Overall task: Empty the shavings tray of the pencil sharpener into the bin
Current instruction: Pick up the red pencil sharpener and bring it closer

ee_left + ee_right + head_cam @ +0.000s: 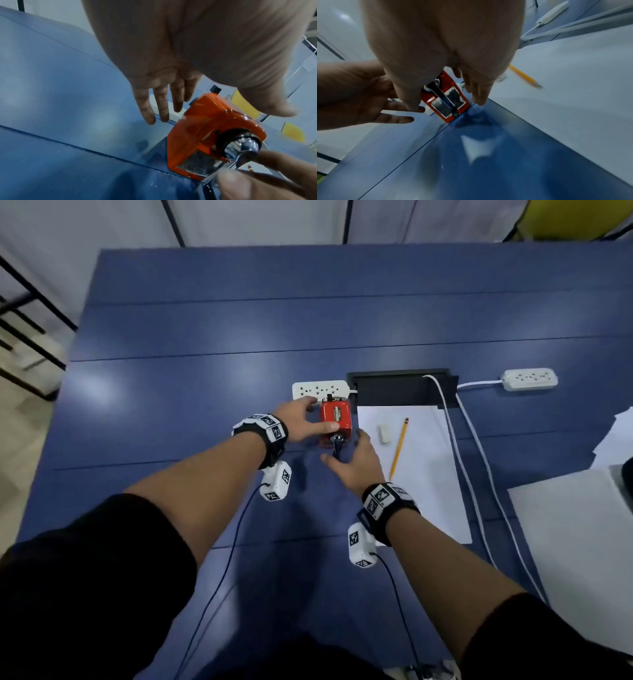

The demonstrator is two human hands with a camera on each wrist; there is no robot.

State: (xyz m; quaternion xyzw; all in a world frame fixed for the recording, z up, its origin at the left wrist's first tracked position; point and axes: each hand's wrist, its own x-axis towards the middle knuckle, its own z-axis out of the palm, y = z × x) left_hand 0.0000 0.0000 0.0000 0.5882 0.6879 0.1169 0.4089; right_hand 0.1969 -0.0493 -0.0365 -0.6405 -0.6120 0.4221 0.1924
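Observation:
A red crank pencil sharpener point(336, 419) stands on the blue table point(205, 405). Its clear shavings tray point(197, 163) shows dark shavings in the near end face, under the chrome crank point(243, 146). My left hand point(317, 416) reaches in from the left with straight fingers point(154, 106) beside the body and the thumb point(274, 106) over its top. My right hand point(342, 448) hovers spread at the crank end, its fingers point(479, 94) to the right of the tray point(447, 102) and holding nothing. No bin is in view.
A white power strip point(320, 389) lies just behind the sharpener, beside a black cable hatch point(399, 386). To the right, a paper sheet point(421, 491) carries a yellow pencil point(399, 448) and an eraser point(384, 433). White cables point(472, 460), a second strip point(529, 379) and more paper point(579, 542) lie further right.

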